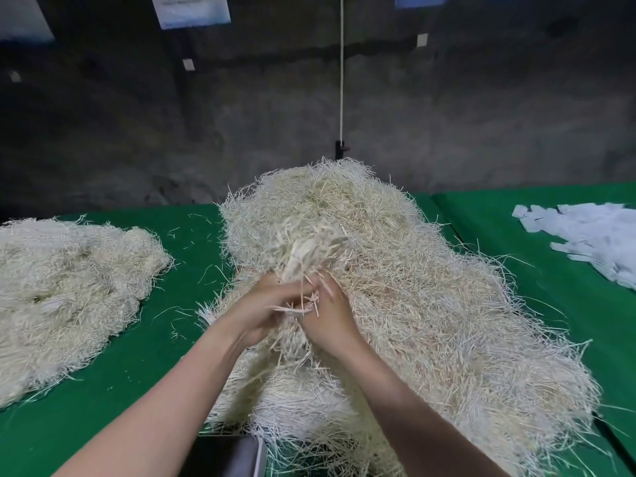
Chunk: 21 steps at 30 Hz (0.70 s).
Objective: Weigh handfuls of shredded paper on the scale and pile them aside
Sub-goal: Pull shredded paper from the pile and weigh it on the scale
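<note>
The left hand (pixel 256 311) and right hand (pixel 332 321) meet, fingers curled tight round the base of a handful of shredded paper (pixel 309 246). Its tuft points to 12 o'clock above the big heap (pixel 430 304). A dark device (pixel 227 456), likely the scale, lies at 6 o'clock under the left forearm. The weighed pile (pixel 69 287) lies at 9 o'clock on the desk (pixel 137 390), nearer the left hand.

Left forearm (pixel 172 390) and right forearm (pixel 406 401), both bare, reach forward and converge at centre. Left hand (pixel 263 306) and right hand (pixel 332 320) are close together, fingers curled, jointly gripping the base of one handful of shredded paper (pixel 309 246).
</note>
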Available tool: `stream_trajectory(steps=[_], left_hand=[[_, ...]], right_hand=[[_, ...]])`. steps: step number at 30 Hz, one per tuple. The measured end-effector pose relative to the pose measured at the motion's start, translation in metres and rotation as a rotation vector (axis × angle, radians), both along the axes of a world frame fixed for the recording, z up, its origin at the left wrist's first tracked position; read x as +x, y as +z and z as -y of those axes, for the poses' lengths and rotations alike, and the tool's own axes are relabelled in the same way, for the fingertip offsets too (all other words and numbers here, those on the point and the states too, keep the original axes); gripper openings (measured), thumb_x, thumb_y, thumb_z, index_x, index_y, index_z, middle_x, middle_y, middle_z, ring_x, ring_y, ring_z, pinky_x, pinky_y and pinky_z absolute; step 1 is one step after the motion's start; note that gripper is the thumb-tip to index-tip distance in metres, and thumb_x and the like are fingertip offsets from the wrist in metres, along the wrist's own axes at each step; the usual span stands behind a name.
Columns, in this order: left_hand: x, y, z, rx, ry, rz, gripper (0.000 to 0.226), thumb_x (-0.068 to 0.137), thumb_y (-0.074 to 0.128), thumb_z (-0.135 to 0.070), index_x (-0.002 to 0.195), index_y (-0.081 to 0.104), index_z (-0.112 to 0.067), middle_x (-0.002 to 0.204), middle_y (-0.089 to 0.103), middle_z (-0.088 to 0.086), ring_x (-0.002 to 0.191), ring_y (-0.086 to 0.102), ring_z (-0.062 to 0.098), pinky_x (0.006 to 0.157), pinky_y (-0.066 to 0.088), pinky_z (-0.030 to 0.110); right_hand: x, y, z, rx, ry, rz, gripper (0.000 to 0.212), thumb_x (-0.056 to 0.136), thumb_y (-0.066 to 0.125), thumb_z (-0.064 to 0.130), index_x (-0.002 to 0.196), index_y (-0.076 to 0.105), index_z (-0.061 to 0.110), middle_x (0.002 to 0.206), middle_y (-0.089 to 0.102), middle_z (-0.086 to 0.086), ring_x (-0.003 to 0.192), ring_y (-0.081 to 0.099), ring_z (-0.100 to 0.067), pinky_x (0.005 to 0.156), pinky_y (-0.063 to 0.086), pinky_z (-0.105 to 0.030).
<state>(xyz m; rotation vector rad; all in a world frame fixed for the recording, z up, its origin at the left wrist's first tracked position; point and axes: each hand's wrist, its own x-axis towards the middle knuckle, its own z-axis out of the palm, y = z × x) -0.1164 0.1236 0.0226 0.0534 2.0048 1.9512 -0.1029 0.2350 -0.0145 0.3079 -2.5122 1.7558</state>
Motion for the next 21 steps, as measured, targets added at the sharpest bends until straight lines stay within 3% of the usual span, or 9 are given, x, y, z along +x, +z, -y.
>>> stream_trajectory(steps=[1,3,5,7,9,12,15,18,21], left_hand=[[0.001,-0.001,0.0,-0.015,0.03,0.007,0.046,0.054,0.081,-0.034,0.081,0.066,0.0,0.07,0.066,0.008,0.065,0.059,0.018,0.055,0.046,0.022],[-0.004,-0.003,0.0,0.087,0.236,0.024,0.04,0.058,0.081,-0.025,0.085,0.066,0.002,0.072,0.07,0.008,0.063,0.067,0.017,0.056,0.053,0.025],[-0.012,-0.001,0.004,0.164,0.472,0.037,0.024,0.072,0.075,-0.013,0.091,0.068,-0.001,0.093,0.07,0.012,0.086,0.068,0.023,0.081,0.056,0.039],[-0.018,0.004,0.013,0.205,0.573,0.02,0.03,0.08,0.068,-0.007,0.108,0.063,0.002,0.117,0.064,0.014,0.108,0.06,0.029,0.101,0.043,0.049],[-0.021,0.008,0.022,0.174,0.557,-0.038,0.056,0.077,0.068,-0.006,0.128,0.047,0.006,0.137,0.05,0.017,0.121,0.052,0.03,0.109,0.033,0.048],[-0.023,0.009,0.026,-0.002,0.487,-0.125,0.079,0.067,0.075,-0.01,0.135,0.039,0.007,0.14,0.045,0.015,0.114,0.052,0.024,0.107,0.03,0.042],[-0.018,0.011,0.017,-0.16,0.335,-0.112,0.093,0.059,0.083,-0.023,0.136,0.04,0.006,0.135,0.047,0.013,0.114,0.049,0.024,0.109,0.028,0.042],[-0.008,-0.002,0.004,-0.252,0.033,-0.005,0.131,0.037,0.085,-0.052,0.144,0.028,-0.002,0.14,0.04,0.007,0.137,0.032,0.029,0.11,0.027,0.039],[0.005,-0.022,-0.021,-0.376,-0.292,0.139,0.132,0.045,0.082,-0.062,0.149,0.016,-0.014,0.151,0.028,0.008,0.143,0.02,0.027,0.115,0.018,0.041]], right_hand=[[0.0,-0.001,0.008,-0.006,-0.041,0.012,0.033,0.083,0.058,-0.005,0.104,0.051,0.02,0.103,0.05,0.009,0.077,0.052,-0.002,0.058,0.045,-0.005],[0.001,-0.01,0.02,-0.039,-0.014,0.011,0.057,0.082,0.061,-0.001,0.127,0.042,0.03,0.114,0.047,0.011,0.078,0.051,-0.001,0.068,0.054,-0.017],[0.008,-0.022,0.026,-0.086,0.044,-0.031,0.083,0.076,0.067,0.009,0.134,0.026,0.052,0.137,0.032,0.017,0.101,0.049,0.0,0.083,0.053,-0.028],[0.01,-0.037,0.014,-0.085,0.023,-0.039,0.104,0.067,0.076,0.021,0.138,0.01,0.058,0.145,0.013,0.031,0.134,0.028,-0.007,0.108,0.036,-0.049],[0.003,-0.058,-0.014,0.249,0.003,0.069,0.122,0.063,0.08,0.029,0.143,-0.009,0.051,0.151,0.002,0.026,0.142,0.007,-0.012,0.116,0.009,-0.05],[0.005,-0.08,-0.051,0.832,-0.05,0.152,0.09,0.078,0.061,0.0,0.149,0.013,0.03,0.147,0.034,-0.001,0.137,0.03,-0.021,0.118,0.012,-0.046],[0.002,-0.073,-0.067,0.513,-0.256,0.165,0.053,0.086,0.049,-0.01,0.13,0.049,0.019,0.127,0.055,-0.002,0.099,0.061,-0.017,0.091,0.051,-0.035],[-0.006,-0.044,-0.069,0.062,-0.341,0.151,0.048,0.085,0.047,-0.015,0.121,0.058,0.015,0.13,0.053,-0.002,0.067,0.063,-0.016,0.051,0.053,-0.021],[-0.007,-0.018,-0.057,-0.198,-0.249,0.113,0.049,0.083,0.049,-0.018,0.121,0.057,0.013,0.132,0.053,-0.006,0.095,0.065,-0.007,0.076,0.052,-0.013]])
